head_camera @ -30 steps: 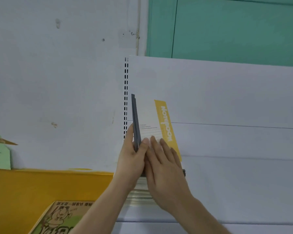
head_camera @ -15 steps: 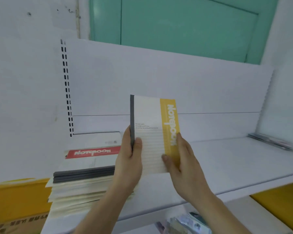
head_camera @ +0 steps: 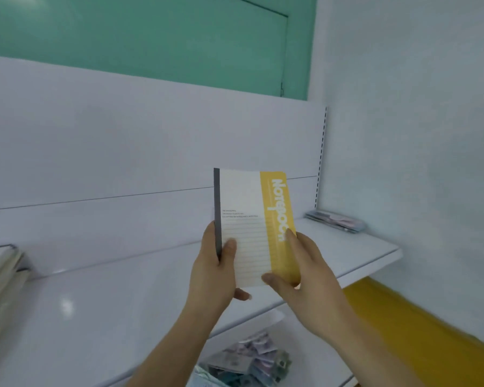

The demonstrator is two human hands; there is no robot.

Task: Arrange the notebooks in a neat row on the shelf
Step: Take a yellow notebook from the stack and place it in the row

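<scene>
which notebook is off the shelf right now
The yellow-banded notebook, held upright in the air by the left hand and right hand; the other notebooks lie stacked on the shelf at far left.

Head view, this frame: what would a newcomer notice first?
First, the white-and-yellow notebook with a grey spine, held upright at centre above the white shelf: the left hand grips its spine edge, the right hand its yellow edge. A stack of notebooks lies at the shelf's far left.
</scene>
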